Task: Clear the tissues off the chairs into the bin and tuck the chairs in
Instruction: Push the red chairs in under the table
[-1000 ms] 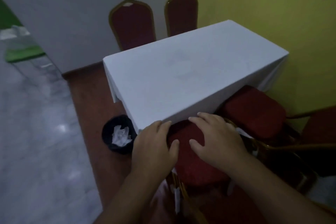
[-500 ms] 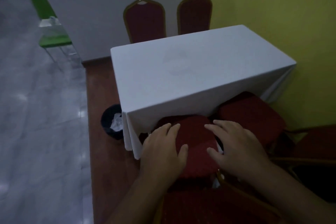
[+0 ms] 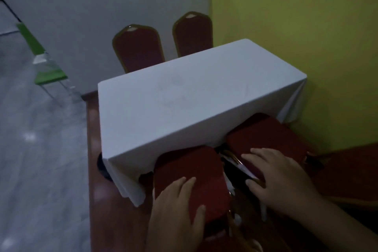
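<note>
Two red cushioned chairs stand at the near side of a table (image 3: 194, 98) covered in white cloth. My left hand (image 3: 178, 208) lies flat on the near part of the left chair seat (image 3: 188, 172), fingers apart. My right hand (image 3: 280, 178) rests spread on the near left edge of the right chair seat (image 3: 270, 139), its thumb by the gold frame. Both seat fronts sit under the cloth's edge. I see no tissue on either seat. Only a dark sliver of the bin (image 3: 101, 164) shows behind the cloth's left corner.
Two more red chairs (image 3: 139, 47) (image 3: 193, 32) are tucked in at the table's far side against a grey wall. A yellow wall runs along the right. A green chair (image 3: 49, 73) stands at the left on the grey floor. Another red seat (image 3: 347, 170) is near right.
My right hand has moved from the left seat across the gap onto the right chair's seat. My left hand slid back toward me. The bin has gone almost out of sight behind the cloth.
</note>
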Available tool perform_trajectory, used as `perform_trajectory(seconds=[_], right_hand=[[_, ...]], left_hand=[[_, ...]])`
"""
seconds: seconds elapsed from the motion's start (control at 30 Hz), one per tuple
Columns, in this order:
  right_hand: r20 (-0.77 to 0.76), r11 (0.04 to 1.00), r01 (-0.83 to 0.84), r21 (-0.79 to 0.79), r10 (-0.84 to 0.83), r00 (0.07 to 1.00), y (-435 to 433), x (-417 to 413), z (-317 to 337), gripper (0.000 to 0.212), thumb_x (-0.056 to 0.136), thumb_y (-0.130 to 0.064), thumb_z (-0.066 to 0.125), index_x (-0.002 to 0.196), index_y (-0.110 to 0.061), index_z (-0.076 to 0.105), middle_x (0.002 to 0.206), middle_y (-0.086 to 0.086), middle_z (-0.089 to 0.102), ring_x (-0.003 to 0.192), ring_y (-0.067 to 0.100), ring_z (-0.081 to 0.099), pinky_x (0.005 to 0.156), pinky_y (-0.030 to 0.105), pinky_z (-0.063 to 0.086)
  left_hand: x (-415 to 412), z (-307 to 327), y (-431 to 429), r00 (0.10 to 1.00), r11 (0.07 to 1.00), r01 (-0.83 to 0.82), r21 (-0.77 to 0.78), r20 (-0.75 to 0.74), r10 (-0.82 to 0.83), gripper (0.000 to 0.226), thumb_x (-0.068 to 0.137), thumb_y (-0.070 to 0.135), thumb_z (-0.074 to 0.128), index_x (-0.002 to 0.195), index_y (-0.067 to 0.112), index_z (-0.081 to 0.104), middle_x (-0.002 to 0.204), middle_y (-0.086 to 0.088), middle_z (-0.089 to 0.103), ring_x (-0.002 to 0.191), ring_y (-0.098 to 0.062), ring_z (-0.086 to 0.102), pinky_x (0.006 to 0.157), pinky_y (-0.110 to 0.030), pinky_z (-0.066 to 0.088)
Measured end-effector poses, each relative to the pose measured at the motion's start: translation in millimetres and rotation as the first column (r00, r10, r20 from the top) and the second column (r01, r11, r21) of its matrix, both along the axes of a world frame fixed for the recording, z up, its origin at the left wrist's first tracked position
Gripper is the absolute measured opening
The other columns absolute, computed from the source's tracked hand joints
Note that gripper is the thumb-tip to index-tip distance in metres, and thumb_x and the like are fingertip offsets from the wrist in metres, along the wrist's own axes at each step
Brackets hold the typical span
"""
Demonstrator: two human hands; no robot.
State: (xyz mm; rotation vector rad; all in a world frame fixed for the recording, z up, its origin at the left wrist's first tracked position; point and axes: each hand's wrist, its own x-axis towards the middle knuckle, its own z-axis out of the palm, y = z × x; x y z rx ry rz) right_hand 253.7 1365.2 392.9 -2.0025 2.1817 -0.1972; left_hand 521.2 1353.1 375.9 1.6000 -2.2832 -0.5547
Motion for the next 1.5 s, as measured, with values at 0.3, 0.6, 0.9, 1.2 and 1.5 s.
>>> perform_trajectory(seconds=[0.3, 0.6, 0.9, 1.2, 1.5], right_hand=[[0.05, 0.996, -0.083, 0.023, 0.082, 0.995, -23.2, -127.1, -33.6, 0.059, 0.078, -0.054, 0.054, 0.135, -0.038, 0.051, 0.14, -0.011, 0.05, 0.133, 0.014, 0.041, 0.1, 0.04, 0.04], [-0.045, 0.995, -0.096, 0.037, 0.097, 0.994, 27.0, -231.1, -21.6, 0.056, 0.079, -0.056, 0.058, 0.132, -0.037, 0.056, 0.135, -0.013, 0.055, 0.13, 0.013, 0.045, 0.101, 0.042, 0.041], [-0.018, 0.993, -0.115, -0.001, 0.115, 0.993, 64.5, -383.2, -18.7, 0.046, 0.08, -0.059, 0.058, 0.12, -0.037, 0.065, 0.121, -0.02, 0.059, 0.118, 0.009, 0.052, 0.097, 0.038, 0.037], [0.071, 0.935, -0.28, 0.216, 0.271, 0.96, 84.6, -541.6, -42.5, 0.054, 0.074, -0.077, 0.064, 0.116, -0.043, 0.062, 0.121, -0.025, 0.055, 0.118, -0.001, 0.047, 0.107, 0.032, 0.026], [0.083, 0.846, -0.521, 0.111, 0.515, 0.853, 68.0, -579.8, -75.2, 0.039, 0.076, -0.051, 0.072, 0.104, -0.026, 0.064, 0.107, -0.005, 0.058, 0.096, 0.016, 0.052, 0.08, 0.041, 0.045]], left_hand=[[-139.4, -18.0, -19.2, 0.998, 0.998, 0.021, 0.067, 0.052, -0.024, 0.062, 0.078, 0.051, 0.055, 0.135, 0.026, 0.056, 0.133, 0.003, 0.059, 0.122, -0.019, 0.057, 0.095, -0.044, 0.051], [-234.2, -26.7, 6.3, 0.96, 0.959, 0.277, 0.062, -0.069, -0.272, 0.064, 0.079, 0.053, 0.056, 0.137, 0.029, 0.052, 0.136, 0.007, 0.055, 0.124, -0.014, 0.053, 0.098, -0.037, 0.048], [-374.9, -33.9, 36.7, 0.91, 0.916, 0.4, 0.02, -0.125, -0.395, 0.066, 0.081, 0.058, 0.055, 0.14, 0.031, 0.049, 0.137, 0.009, 0.054, 0.127, -0.013, 0.05, 0.1, -0.039, 0.046], [-546.5, -46.9, 38.4, 0.823, 0.794, 0.567, 0.217, -0.127, -0.553, 0.059, 0.088, 0.06, 0.05, 0.137, 0.029, 0.037, 0.131, 0.002, 0.047, 0.115, -0.022, 0.048, 0.088, -0.042, 0.048], [-616.2, -71.9, 58.8, 0.773, 0.731, 0.624, 0.275, -0.083, -0.629, 0.034, 0.096, 0.046, 0.047, 0.118, 0.021, 0.039, 0.115, -0.008, 0.049, 0.093, -0.029, 0.054, 0.061, -0.035, 0.039]])
